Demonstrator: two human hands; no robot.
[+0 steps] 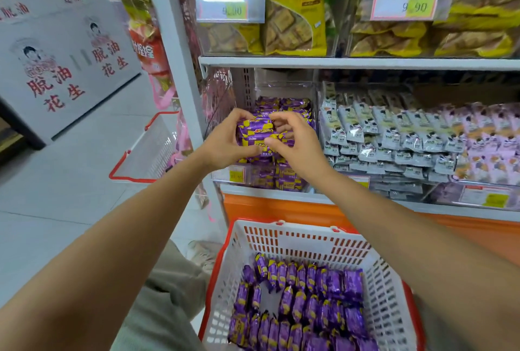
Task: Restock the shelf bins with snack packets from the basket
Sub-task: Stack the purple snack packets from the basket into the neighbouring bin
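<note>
A stack of purple-and-yellow snack packets (260, 135) is held between both hands just over the front of a clear shelf bin (284, 89) that holds more of the same packets. My left hand (225, 139) grips the stack's left side and my right hand (295, 142) grips its right side. Below, a white basket with a red rim (281, 238) rests near my lap, with several rows of purple packets (304, 303) in it.
To the right, a neighbouring bin holds grey and lilac packets (394, 137). The shelf above carries yellow biscuit bags (292, 4) behind price tags. A second red-rimmed basket (146, 148) stands on the floor at left, beside a white printed carton (64, 61).
</note>
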